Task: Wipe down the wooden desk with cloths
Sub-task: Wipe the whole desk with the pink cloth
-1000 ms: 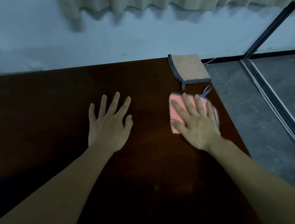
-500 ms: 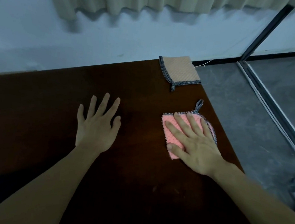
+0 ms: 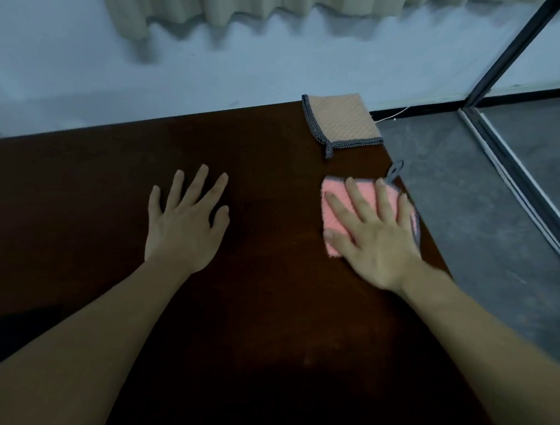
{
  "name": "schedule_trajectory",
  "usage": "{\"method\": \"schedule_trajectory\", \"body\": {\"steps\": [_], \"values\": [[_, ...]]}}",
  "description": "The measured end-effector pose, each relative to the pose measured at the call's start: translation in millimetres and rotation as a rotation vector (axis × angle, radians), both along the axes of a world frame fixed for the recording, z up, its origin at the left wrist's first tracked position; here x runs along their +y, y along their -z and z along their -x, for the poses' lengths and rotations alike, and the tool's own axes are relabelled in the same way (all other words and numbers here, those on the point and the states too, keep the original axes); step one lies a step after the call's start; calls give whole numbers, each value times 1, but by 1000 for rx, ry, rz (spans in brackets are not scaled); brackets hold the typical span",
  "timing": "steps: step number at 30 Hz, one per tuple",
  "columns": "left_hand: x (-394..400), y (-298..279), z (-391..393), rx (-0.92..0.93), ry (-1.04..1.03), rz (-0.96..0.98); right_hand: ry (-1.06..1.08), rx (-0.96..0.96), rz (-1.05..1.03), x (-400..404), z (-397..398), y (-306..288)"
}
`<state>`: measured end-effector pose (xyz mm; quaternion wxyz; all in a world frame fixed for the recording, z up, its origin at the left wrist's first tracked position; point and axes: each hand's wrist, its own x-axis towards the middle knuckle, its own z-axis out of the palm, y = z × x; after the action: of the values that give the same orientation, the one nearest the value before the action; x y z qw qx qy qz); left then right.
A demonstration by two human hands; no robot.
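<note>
Pink square cloth [image 3: 339, 213] with grey trim pressed flat on the dark brown wooden desk [image 3: 264, 311] under the right hand [image 3: 375, 235].

Right hand lies palm down with fingers straight and spread across the pink cloth, near the desk's right edge. Left hand [image 3: 186, 220] rests flat on bare wood well to the left of it, fingers fanned wide, holding nothing. Beyond the right hand's fingertips, at the far corner, lies a folded beige cloth [image 3: 341, 120] with grey edging, apart from the pink one.
</note>
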<state>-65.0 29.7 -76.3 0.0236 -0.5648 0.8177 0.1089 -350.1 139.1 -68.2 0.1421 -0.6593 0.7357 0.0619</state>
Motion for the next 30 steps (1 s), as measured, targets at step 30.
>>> {"method": "schedule_trajectory", "body": {"steps": [30], "values": [[0,3,-2,-10,6,10,9,2,-20,57,-18,-1]]}}
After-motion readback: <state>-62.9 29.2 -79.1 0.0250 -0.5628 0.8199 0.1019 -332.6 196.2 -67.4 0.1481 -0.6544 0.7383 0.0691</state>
